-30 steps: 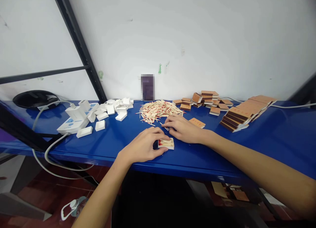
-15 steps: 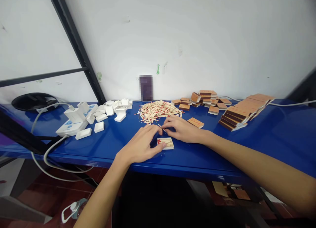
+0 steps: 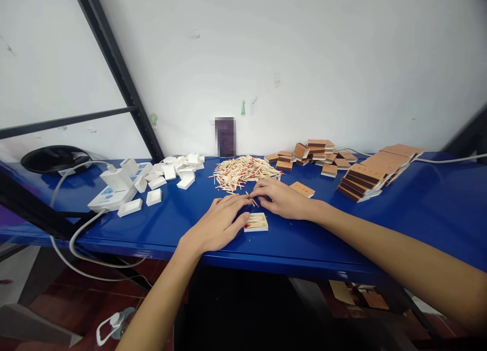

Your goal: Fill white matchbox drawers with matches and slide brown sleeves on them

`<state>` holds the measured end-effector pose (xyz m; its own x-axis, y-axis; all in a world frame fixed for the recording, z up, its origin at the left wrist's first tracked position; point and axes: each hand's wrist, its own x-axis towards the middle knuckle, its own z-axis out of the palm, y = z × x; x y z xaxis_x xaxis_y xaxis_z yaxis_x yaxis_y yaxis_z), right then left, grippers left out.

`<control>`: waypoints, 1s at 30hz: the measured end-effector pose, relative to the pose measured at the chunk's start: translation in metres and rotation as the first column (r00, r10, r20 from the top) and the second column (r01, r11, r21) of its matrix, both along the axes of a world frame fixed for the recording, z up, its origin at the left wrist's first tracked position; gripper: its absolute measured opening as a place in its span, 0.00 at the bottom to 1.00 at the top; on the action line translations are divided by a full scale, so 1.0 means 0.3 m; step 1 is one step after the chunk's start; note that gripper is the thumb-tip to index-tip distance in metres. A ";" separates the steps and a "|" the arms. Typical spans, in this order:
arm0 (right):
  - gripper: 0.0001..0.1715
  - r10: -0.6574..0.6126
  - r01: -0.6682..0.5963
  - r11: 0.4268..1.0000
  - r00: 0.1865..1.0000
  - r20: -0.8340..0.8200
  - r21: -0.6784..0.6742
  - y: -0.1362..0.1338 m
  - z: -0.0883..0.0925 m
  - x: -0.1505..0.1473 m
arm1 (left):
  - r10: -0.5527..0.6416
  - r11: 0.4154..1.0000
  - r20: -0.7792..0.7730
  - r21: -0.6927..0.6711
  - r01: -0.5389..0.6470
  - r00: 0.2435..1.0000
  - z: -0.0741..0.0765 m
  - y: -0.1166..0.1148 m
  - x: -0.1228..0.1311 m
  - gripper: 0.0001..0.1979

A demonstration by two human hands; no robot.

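Note:
A small white matchbox tray [image 3: 262,229] with matches [image 3: 257,220] lying in it sits on the blue table. My left hand [image 3: 218,221] rests just left of it, fingers stretched out and thumb at the tray's left edge. Behind the tray, my right hand [image 3: 283,200] pinches a few loose matches [image 3: 253,203], red heads pointing toward the tray. The left fingertips reach to the same matches. A large heap of red-headed matches [image 3: 243,171] lies behind both hands. One orange-brown matchbox sleeve [image 3: 302,189] lies flat beyond my right wrist.
Several white empty trays [image 3: 186,171] are scattered at the left, near a white power strip [image 3: 114,196] with cables. Brown matchbox sleeves [image 3: 321,148] are piled at the back right, and a neat stack [image 3: 369,173] stands farther right. A black shelf post [image 3: 122,77] rises at the left.
My left thumb has drawn back from over the tray to its left edge. The matches at my right fingertips now show their red heads more plainly. My right hand has barely moved.

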<state>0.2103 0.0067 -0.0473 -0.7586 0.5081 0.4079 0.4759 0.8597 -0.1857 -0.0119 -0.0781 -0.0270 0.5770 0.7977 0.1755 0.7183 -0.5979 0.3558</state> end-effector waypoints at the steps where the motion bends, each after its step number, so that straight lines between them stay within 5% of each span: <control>1: 0.16 0.001 -0.001 1.000 1.000 -0.004 0.000 0.001 -0.001 0.000 | 0.001 1.000 -0.011 -0.005 -0.001 1.000 -0.001 0.000 0.000 0.21; 30: 0.07 0.057 -0.056 0.998 0.998 0.010 -0.012 -0.009 0.031 0.012 | -0.014 0.999 -0.071 -0.048 0.011 0.997 0.006 0.000 0.005 0.24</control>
